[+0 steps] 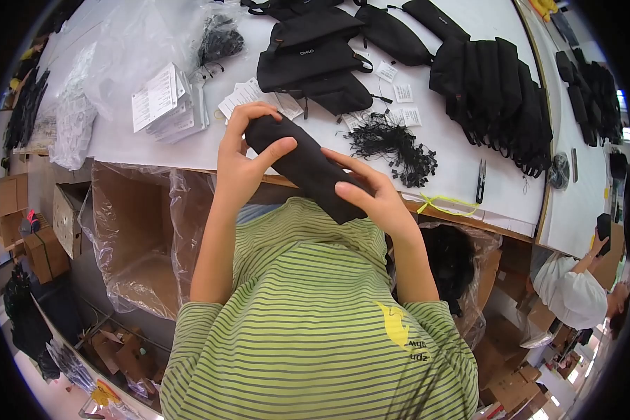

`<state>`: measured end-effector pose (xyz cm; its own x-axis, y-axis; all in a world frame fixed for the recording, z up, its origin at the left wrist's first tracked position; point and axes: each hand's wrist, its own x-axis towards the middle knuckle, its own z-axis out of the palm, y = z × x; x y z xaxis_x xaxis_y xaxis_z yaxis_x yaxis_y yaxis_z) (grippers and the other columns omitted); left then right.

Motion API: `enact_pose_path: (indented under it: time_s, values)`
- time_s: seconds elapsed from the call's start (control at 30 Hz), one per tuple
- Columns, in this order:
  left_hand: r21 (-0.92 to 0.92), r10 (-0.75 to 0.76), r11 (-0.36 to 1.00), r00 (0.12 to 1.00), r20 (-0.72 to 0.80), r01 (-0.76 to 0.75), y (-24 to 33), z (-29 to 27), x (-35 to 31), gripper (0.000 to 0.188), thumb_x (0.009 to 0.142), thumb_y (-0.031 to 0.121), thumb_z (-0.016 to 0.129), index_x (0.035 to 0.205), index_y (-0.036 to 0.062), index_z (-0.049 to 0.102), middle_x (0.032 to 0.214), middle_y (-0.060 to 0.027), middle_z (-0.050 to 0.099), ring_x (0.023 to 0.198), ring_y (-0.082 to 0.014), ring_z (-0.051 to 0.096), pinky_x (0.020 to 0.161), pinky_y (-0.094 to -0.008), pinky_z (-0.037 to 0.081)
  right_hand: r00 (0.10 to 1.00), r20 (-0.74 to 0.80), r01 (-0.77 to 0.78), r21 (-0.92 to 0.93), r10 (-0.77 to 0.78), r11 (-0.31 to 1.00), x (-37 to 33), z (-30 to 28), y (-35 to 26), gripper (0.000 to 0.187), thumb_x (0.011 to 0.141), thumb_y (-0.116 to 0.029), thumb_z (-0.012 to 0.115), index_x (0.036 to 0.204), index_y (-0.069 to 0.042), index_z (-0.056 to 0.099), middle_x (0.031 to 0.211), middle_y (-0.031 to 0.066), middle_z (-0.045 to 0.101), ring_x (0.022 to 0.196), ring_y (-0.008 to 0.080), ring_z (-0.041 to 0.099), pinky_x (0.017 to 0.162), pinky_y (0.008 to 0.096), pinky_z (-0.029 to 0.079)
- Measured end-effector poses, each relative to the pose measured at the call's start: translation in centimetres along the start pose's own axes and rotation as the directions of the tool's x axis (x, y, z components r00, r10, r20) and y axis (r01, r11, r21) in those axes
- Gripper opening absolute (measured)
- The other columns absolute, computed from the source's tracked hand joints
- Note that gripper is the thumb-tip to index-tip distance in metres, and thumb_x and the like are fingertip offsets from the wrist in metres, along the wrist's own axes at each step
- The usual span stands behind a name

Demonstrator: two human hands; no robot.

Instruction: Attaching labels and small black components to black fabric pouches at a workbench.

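Observation:
Between my two hands is a long black fabric pouch [304, 164], tilted from upper left to lower right above the table's front edge. My left hand [248, 143] grips its upper end, thumb on the near face and fingers over the top. At the lower end my right hand [371, 192] is closed on it, fingers along the far edge and thumb on the near face. Just beyond lie a fan of white printed tags [245, 96] and a heap of thin black cords [392, 147]. Several more black pouches [315, 59] are piled farther back.
A row of black pouches [493, 91] stands to the right, near small black-handled snips [481, 182] and a yellow tie [448, 204]. Stacked white cards [164, 105] and clear plastic bags [73, 133] are left. A plastic-lined carton [136, 238] sits below the table; a co-worker [574, 287] is far right.

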<state>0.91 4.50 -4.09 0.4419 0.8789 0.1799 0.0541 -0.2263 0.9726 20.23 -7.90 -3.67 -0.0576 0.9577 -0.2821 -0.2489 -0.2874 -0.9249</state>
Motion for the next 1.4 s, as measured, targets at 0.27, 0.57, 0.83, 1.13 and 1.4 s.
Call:
enact_pose_path:
  time_s: [0.27,0.57,0.83,1.13,1.4]
  values:
    - [-0.336,-0.254,0.928,0.933,-0.255,0.16,-0.9,-0.1,-0.3,0.033,0.097,0.03,0.053,0.119,0.0048,0.054,0.118,-0.0092,0.055,0.102,-0.0161,0.056,0.088,-0.0297,0.046,0.931,-0.099,0.256,-0.508,-0.351,0.822,-0.1,0.0,-0.2,0.059,0.075,-0.023,0.074,0.13,-0.012,0.056,0.129,0.0148,0.052,0.115,0.0275,0.052,0.099,0.0353,0.039]
    - [-0.771,-0.614,0.438,0.78,0.121,0.463,-0.7,3.1,-2.6,0.051,0.086,0.011,0.066,0.13,0.0005,0.044,0.12,-0.01,0.057,0.108,-0.0205,0.058,0.092,-0.0356,0.048,0.844,-0.037,0.42,-0.576,-0.536,0.701,0.0,1.8,-0.7,0.05,0.082,-0.014,0.071,0.128,-0.005,0.052,0.12,0.0142,0.058,0.099,0.0245,0.06,0.087,0.0326,0.047]
    - [-0.714,-0.569,0.577,0.822,-0.003,0.397,0.8,2.8,-2.8,0.047,0.083,0.009,0.067,0.125,0.0007,0.048,0.112,-0.0097,0.06,0.102,-0.0217,0.061,0.088,-0.0349,0.051,0.835,-0.13,0.37,-0.587,-0.535,0.72,0.1,2.0,-0.3,0.042,0.082,-0.005,0.068,0.122,-0.007,0.057,0.099,0.0077,0.066,0.08,0.015,0.062,0.067,0.0281,0.046]
    - [-0.8,-0.607,0.494,0.793,-0.037,0.34,1.1,2.6,-2.7,0.044,0.081,0.004,0.069,0.12,-0.0021,0.05,0.11,-0.0101,0.06,0.102,-0.0207,0.06,0.089,-0.032,0.049,0.818,-0.293,0.33,-0.467,-0.495,0.821,0.5,0.1,-0.7,0.025,0.088,-0.007,0.061,0.113,-0.006,0.061,0.089,0.0073,0.069,0.08,0.0148,0.064,0.07,0.0269,0.048]
    - [-0.737,-0.605,0.55,0.796,-0.027,0.393,0.8,2.4,-2.7,0.05,0.084,0.007,0.067,0.128,0.0012,0.045,0.116,-0.0092,0.058,0.106,-0.0212,0.059,0.09,-0.0346,0.049,0.922,-0.314,0.156,-0.237,-0.228,0.959,0.2,0.2,-0.7,0.028,0.088,-0.013,0.064,0.116,-0.008,0.06,0.08,0.0056,0.069,0.075,0.0127,0.064,0.069,0.0268,0.048]
